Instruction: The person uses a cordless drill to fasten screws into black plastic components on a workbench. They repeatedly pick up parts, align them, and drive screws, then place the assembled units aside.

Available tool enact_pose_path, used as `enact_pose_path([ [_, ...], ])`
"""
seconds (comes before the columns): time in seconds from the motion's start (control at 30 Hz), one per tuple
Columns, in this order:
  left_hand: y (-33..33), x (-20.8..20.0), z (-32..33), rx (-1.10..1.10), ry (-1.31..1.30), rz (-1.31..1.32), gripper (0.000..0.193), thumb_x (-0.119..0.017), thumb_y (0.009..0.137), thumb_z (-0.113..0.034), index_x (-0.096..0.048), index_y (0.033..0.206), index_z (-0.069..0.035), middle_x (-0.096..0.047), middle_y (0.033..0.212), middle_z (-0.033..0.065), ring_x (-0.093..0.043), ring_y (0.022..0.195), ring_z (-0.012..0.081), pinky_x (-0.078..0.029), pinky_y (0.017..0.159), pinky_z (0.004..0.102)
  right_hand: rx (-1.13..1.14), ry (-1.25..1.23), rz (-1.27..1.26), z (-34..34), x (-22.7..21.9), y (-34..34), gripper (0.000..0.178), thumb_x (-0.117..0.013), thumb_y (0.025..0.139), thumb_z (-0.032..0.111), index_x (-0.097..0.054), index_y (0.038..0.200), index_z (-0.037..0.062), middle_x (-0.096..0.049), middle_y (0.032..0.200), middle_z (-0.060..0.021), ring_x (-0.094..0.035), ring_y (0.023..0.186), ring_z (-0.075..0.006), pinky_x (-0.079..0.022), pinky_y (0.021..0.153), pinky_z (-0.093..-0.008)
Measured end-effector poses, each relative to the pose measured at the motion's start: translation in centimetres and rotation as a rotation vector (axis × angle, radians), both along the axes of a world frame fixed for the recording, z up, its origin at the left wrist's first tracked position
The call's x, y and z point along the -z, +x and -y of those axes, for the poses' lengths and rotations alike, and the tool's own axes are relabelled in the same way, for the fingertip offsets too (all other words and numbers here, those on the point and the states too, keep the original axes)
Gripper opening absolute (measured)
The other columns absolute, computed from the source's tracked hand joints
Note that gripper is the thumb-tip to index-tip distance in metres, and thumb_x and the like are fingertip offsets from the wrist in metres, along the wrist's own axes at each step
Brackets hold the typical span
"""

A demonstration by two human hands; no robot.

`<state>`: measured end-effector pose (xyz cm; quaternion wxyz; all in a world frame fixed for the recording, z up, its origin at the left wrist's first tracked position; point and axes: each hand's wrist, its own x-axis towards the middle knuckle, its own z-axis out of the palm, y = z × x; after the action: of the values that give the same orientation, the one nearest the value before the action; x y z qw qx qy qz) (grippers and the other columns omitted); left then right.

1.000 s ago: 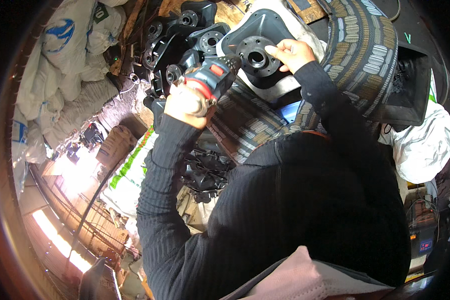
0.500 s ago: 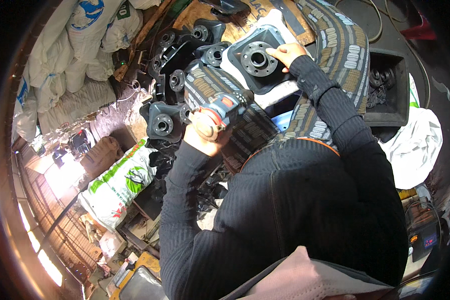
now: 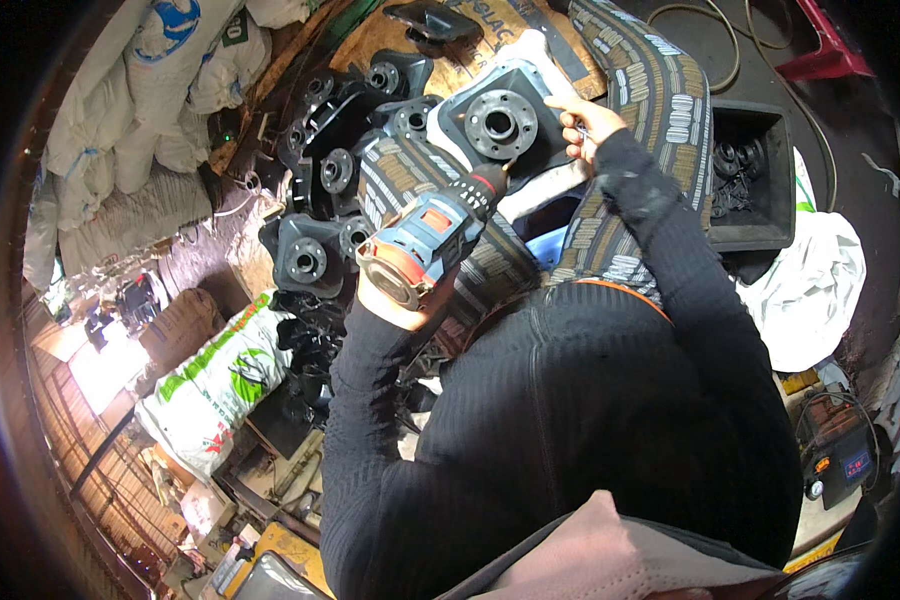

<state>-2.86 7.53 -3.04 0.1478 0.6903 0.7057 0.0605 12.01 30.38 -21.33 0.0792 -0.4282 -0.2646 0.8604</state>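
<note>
My left hand (image 3: 394, 309) is wrapped round a blue and orange cordless drill (image 3: 425, 240), whose bit points up and to the right. The bit's tip is at the lower edge of the round, holed flange on a black square-based part (image 3: 540, 139); I cannot tell whether they touch. That part lies on a white pad (image 3: 540, 52) over my lap. Just right of it, my right hand (image 3: 596, 127) has its fingers curled and pinched, and what is in them is too small to make out. Its index finger lies near the part's upper right corner.
Several similar black flanged parts (image 3: 307, 259) are heaped to the left. At the right stands a black bin (image 3: 760, 225) with small dark pieces, beside a white sack (image 3: 810, 290). Cardboard (image 3: 530, 30) lies beyond, and a green-and-white sack (image 3: 215, 385) sits at lower left.
The drill has swung toward the flanged part, its bit now by the flange's lower edge. My right hand has left the flange face and curled its fingers beside the part.
</note>
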Motion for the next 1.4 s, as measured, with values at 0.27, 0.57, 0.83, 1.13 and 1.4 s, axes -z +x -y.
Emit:
enact_pose_path([
  [0.27, 3.1, -2.3, -2.1, 0.047, 0.06, 0.0, 0.039, -0.065, 0.067, -0.021, -0.057, 0.105, -0.014, -0.059, 0.099, 0.0079, -0.057, 0.09, 0.0282, -0.046, 0.078, 0.0398, 0.03, -0.395, -0.594, 2.8, -4.0, 2.9, 0.042, -0.036, 0.093, 0.028, -0.041, 0.124, -0.0015, -0.058, 0.106, -0.0096, -0.058, 0.097, -0.0208, -0.052, 0.076, -0.0307],
  [0.57, 3.4, -2.4, -1.7, 0.012, 0.038, 0.014, 0.038, -0.065, 0.066, -0.022, -0.057, 0.103, -0.013, -0.059, 0.096, 0.0076, -0.058, 0.086, 0.0276, -0.046, 0.076, 0.0386, -0.015, -0.402, -0.608, 4.6, -5.1, 1.8, 0.053, -0.029, 0.093, 0.041, -0.039, 0.126, 0.0008, -0.051, 0.121, -0.0119, -0.051, 0.111, -0.0233, -0.05, 0.08, -0.0312],
  [0.83, 2.9, -2.1, -1.1, -0.036, 0.063, 0.101, 0.032, -0.064, 0.069, -0.02, -0.058, 0.099, -0.01, -0.059, 0.091, 0.0087, -0.059, 0.082, 0.0272, -0.047, 0.071, 0.0376, -0.022, -0.41, -0.62, 4.5, -4.7, 1.7, 0.053, -0.032, 0.093, 0.041, -0.037, 0.127, 0.0008, -0.051, 0.121, -0.0121, -0.052, 0.108, -0.0232, -0.05, 0.082, -0.0338],
  [1.13, 2.4, -2.0, -0.6, 0.057, 0.051, -0.039, 0.031, -0.063, 0.068, -0.017, -0.058, 0.097, -0.011, -0.059, 0.089, 0.0081, -0.058, 0.083, 0.0269, -0.047, 0.073, 0.0385, -0.026, -0.483, -0.625, 4.8, -4.3, 1.4, 0.051, -0.032, 0.093, 0.04, -0.038, 0.126, 0.0018, -0.051, 0.12, -0.0116, -0.054, 0.106, -0.0203, -0.05, 0.081, -0.0332],
  [1.4, 2.8, -2.3, -2.1, 0.099, -0.051, -0.095, 0.03, -0.06, 0.067, -0.017, -0.056, 0.096, -0.011, -0.058, 0.09, 0.0088, -0.058, 0.084, 0.028, -0.047, 0.074, 0.0391, -0.083, -0.4, -0.537, 4.8, -4.5, 1.0, 0.05, -0.033, 0.093, 0.041, -0.04, 0.126, 0.0043, -0.051, 0.121, -0.0106, -0.053, 0.106, -0.0194, -0.048, 0.079, -0.0322],
])
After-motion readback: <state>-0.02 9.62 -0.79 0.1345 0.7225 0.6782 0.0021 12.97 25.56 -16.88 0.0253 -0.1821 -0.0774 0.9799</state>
